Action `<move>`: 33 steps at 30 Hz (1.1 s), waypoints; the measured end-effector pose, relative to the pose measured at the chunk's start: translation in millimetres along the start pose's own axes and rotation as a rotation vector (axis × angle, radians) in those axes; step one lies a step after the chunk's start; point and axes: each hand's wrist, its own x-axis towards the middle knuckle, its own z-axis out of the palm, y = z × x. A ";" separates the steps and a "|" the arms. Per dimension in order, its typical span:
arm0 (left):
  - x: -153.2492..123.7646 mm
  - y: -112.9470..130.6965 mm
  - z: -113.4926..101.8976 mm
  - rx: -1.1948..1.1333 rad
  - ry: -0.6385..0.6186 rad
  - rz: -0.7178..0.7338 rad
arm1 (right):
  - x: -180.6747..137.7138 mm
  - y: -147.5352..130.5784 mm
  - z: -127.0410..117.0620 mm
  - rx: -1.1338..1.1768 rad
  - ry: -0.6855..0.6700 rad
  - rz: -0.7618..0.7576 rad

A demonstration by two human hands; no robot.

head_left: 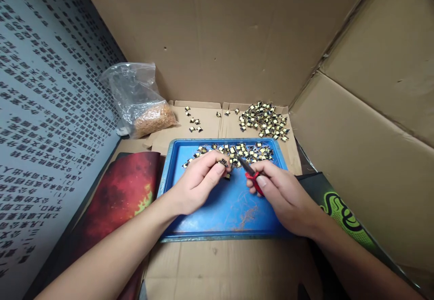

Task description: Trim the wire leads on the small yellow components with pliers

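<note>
Between thumb and fingertips, my left hand (pixel 200 181) pinches a small transformer (pixel 223 162) with dark pins and a yellow-taped body. To its right, my right hand (pixel 276 189) is closed around red-handled scissors (pixel 255 183), with the dark blades pointing up and left toward the left fingertips. Blades and held transformer are apart. Both hands are over a blue tray (pixel 217 234). Many similar transformers (pixel 252 153) with thin copper wires lie in its far half. Fine copper wire clippings (pixel 249 216) are scattered in the near half.
Behind the tray, a large heap of transformers (pixel 264 119) lies at right and several loose ones (pixel 195 121) at left. A clear plastic bag (pixel 149 114) of copper-coloured wire stands at back left. Cardboard walls (pixel 237 37) enclose the back and right; a red mat (pixel 118 196) lies left.
</note>
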 end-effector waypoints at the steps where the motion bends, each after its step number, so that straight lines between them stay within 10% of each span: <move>1: 0.0 0.0 -0.1 0.011 -0.005 0.007 | 0.0 0.2 2.0 0.008 -0.018 0.011; 33: 5.8 4.1 -5.1 0.306 -0.077 0.153 | -1.0 -5.8 6.1 0.229 -0.045 0.065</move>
